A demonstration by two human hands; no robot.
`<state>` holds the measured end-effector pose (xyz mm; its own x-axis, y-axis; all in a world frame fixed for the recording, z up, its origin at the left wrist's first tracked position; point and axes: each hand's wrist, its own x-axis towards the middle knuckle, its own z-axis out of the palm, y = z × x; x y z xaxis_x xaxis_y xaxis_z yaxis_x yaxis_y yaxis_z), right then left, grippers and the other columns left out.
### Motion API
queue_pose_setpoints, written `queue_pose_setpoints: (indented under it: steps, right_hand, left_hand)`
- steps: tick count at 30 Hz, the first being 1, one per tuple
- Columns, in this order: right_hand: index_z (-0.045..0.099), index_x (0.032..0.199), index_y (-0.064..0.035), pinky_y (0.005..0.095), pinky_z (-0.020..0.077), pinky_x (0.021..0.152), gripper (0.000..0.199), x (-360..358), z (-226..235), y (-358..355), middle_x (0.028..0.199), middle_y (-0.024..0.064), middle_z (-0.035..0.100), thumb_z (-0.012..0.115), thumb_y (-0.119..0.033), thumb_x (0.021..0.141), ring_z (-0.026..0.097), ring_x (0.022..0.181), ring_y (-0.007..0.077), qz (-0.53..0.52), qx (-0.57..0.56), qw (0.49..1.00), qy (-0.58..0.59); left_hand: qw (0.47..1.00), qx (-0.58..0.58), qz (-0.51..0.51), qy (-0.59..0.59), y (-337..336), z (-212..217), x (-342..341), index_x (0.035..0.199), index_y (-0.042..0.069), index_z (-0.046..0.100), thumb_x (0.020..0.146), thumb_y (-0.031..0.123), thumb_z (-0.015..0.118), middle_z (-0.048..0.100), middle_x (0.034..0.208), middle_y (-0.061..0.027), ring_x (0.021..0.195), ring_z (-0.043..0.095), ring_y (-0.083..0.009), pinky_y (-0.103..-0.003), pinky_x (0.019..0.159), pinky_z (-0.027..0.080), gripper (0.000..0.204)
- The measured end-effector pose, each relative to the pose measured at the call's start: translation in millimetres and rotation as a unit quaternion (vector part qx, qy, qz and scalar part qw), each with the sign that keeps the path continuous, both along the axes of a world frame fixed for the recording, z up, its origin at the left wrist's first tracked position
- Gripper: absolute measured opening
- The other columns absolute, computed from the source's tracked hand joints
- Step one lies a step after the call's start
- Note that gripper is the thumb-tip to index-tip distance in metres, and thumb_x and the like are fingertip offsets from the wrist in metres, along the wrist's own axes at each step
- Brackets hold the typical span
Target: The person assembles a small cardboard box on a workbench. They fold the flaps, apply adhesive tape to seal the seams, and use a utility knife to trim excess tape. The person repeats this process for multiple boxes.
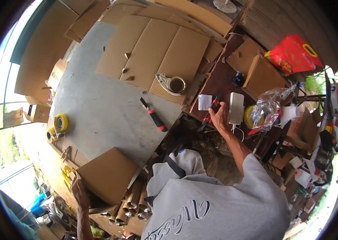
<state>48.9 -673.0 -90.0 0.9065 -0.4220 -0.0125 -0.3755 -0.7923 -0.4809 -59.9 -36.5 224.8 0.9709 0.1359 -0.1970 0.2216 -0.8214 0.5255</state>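
On the left, my left hand [79, 189] is at the edge of a brown cardboard box [108, 175], its fingers closed on that edge and partly hidden. Something yellow [67, 176] shows just beyond those fingers. My right hand [219, 117] reaches over a dark red tabletop [221, 82]. Its fingers are spread over a red-and-black hand tool [214, 106], whose exact kind I cannot make out. A small white paper [205, 102] lies left of the tool, and a white rectangular device [236, 108] with a cable lies right of it.
A red-and-black handled knife [153, 116] lies on the grey table [109, 108]. Flattened cardboard [153, 52] bears a tape dispenser [173, 85]. Yellow tape rolls [61, 122] sit at the left edge. A red bag [295, 55] and crumpled clear plastic [271, 108] are right; cardboard tubes [133, 198] are below.
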Motion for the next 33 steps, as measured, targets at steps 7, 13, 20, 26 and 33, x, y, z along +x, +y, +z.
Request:
queue_pose_setpoints:
  steps: [7, 13, 20, 26, 33]
  right_hand:
    - [0.052, 0.132, -0.0024, 0.048, 0.0508, 0.095, 0.06, 44, 46, 10, 0.119, 0.0204, 0.061, 0.083, -0.015, 0.082, 0.062, 0.112, 0.0382, 0.071, -0.11, 0.99, -0.049]
    - [0.055, 0.125, 0.0, 0.0481, 0.051, 0.093, 0.054, 127, 12, 118, 0.117, 0.0218, 0.061, 0.082, -0.014, 0.081, 0.062, 0.109, 0.0388, 0.2, 0.048, 0.974, -0.096]
    - [0.07, 0.105, -0.0011, 0.051, 0.0543, 0.091, 0.051, 172, -22, 188, 0.109, 0.0237, 0.073, 0.08, -0.043, 0.078, 0.071, 0.105, 0.0396, 0.105, -0.039, 0.987, 0.114]
    - [0.07, 0.111, 0.0015, 0.0449, 0.0566, 0.086, 0.05, 166, -6, 163, 0.107, 0.0228, 0.074, 0.074, -0.042, 0.088, 0.073, 0.099, 0.039, 0.186, 0.079, 0.978, 0.059]
    - [0.062, 0.127, 0.0023, 0.0431, 0.0538, 0.09, 0.046, 49, 178, 253, 0.116, 0.0177, 0.071, 0.074, -0.027, 0.094, 0.069, 0.104, 0.032, 0.409, 0.477, 0.778, -0.019]
  left_hand:
    - [1.0, -0.003, 0.022, -0.018, -15, 5, 5, 0.087, -0.007, 0.058, 0.11, 0.035, 0.043, 0.051, 0.077, -0.0107, 0.071, 0.048, -0.0194, -0.038, 0.067, 0.039, 0.05]
    - [0.999, 0.028, 0.01, -0.012, -9, 7, 3, 0.085, -0.006, 0.058, 0.108, 0.029, 0.046, 0.051, 0.077, -0.0125, 0.072, 0.049, -0.0225, -0.039, 0.067, 0.039, 0.043]
    - [0.999, 0.032, 0.035, -0.022, -27, 21, 17, 0.083, -0.003, 0.062, 0.105, 0.026, 0.053, 0.056, 0.077, -0.017, 0.07, 0.056, -0.0345, -0.044, 0.067, 0.045, 0.038]
    - [0.999, 0.019, 0.033, -0.024, -21, 26, 4, 0.09, -0.006, 0.065, 0.105, 0.025, 0.054, 0.059, 0.083, -0.0177, 0.075, 0.06, -0.0353, -0.043, 0.07, 0.048, 0.036]
    - [0.996, 0.005, -0.082, -0.028, -14, 27, 13, 0.097, -0.003, 0.069, 0.104, 0.026, 0.054, 0.063, 0.091, -0.0187, 0.083, 0.064, -0.0411, -0.047, 0.075, 0.051, 0.033]
